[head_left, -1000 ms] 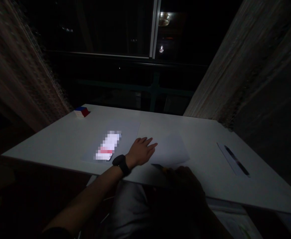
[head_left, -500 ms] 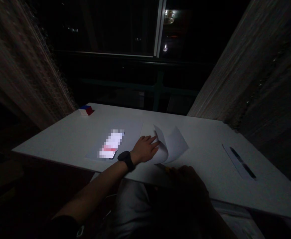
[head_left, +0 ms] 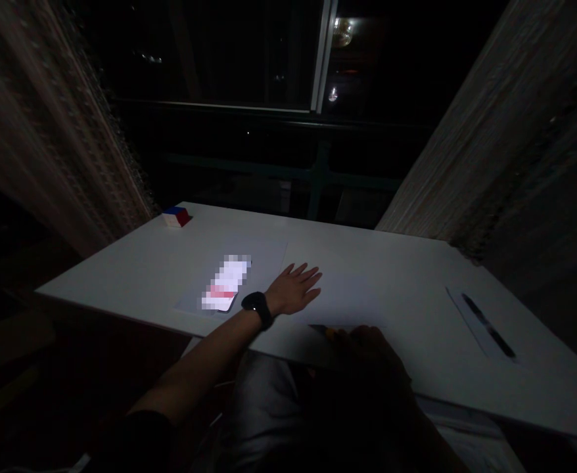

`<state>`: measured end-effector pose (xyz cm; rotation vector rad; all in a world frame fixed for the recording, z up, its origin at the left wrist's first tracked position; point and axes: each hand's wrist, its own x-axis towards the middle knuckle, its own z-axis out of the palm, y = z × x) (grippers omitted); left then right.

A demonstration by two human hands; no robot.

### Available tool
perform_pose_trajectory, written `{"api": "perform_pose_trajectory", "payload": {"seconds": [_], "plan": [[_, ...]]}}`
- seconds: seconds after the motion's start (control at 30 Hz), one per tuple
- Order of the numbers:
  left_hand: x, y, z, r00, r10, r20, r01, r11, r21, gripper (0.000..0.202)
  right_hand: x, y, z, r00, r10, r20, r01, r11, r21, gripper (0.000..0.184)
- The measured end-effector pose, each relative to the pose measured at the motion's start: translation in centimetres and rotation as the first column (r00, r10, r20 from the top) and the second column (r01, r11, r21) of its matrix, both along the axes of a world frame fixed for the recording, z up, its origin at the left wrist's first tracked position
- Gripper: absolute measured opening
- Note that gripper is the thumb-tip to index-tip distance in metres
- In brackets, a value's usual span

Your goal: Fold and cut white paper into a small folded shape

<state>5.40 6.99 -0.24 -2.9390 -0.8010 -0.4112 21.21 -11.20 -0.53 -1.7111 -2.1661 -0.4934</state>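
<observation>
While your right grip (head_left: 367, 345) is wrapped around the cutter (head_left: 330, 334), press the paper (head_left: 345, 302) flat with your left grip (head_left: 294, 289), its fingers spread and clear of the blade (head_left: 318, 327).

The left hand (head_left: 296, 290) is spread over a sheet (head_left: 347, 305); the shadowed right hand (head_left: 372, 347) grips a tool (head_left: 330, 334) by the sheet's near edge. On the table (head_left: 421, 295), a lit phone (head_left: 227, 282) lies to the left, a cube (head_left: 175, 217) beyond it, a pen (head_left: 488, 325) to the right.

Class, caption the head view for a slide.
Left hand spread over a white paper sheet, right hand holding a pointed tool, lit smartphone nearby.
</observation>
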Motion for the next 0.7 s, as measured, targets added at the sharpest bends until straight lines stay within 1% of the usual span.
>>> {"api": "perform_pose_trajectory", "payload": {"seconds": [0.13,0.23,0.33,0.43,0.53,0.7], "plan": [[0.0,0.0,0.1,1.000,-0.005,-0.012,0.005,1.000,0.005,0.051,0.0,0.3,-0.4,1.000,-0.013,0.000,0.013,1.000,-0.013,0.029],[0.1,0.0,-0.1,1.000,-0.005,-0.020,0.005,1.000,0.007,0.049,0.3,0.4,-0.5,0.999,0.036,0.038,-0.035,0.999,-0.013,0.028],[0.1,0.1,-0.3,1.000,-0.001,-0.019,0.001,1.000,0.002,0.049,0.2,0.3,-0.3,0.998,0.049,0.044,-0.048,0.998,-0.031,0.028],[0.1,0.1,-0.3,1.000,-0.003,-0.013,0.003,1.000,0.004,0.049,-0.2,0.2,0.2,1.000,0.025,0.012,-0.025,0.999,-0.042,0.027],[0.1,0.1,-0.2,1.000,-0.004,-0.016,0.004,1.000,0.013,0.049,-0.9,0.2,0.5,1.000,0.006,-0.022,-0.006,0.999,-0.034,0.028],[0.2,0.1,-0.1,1.000,-0.001,-0.030,0.001,1.000,0.001,0.050,-1.2,0.2,0.4,0.998,0.047,-0.031,-0.046,0.999,0.021,0.032]]}}
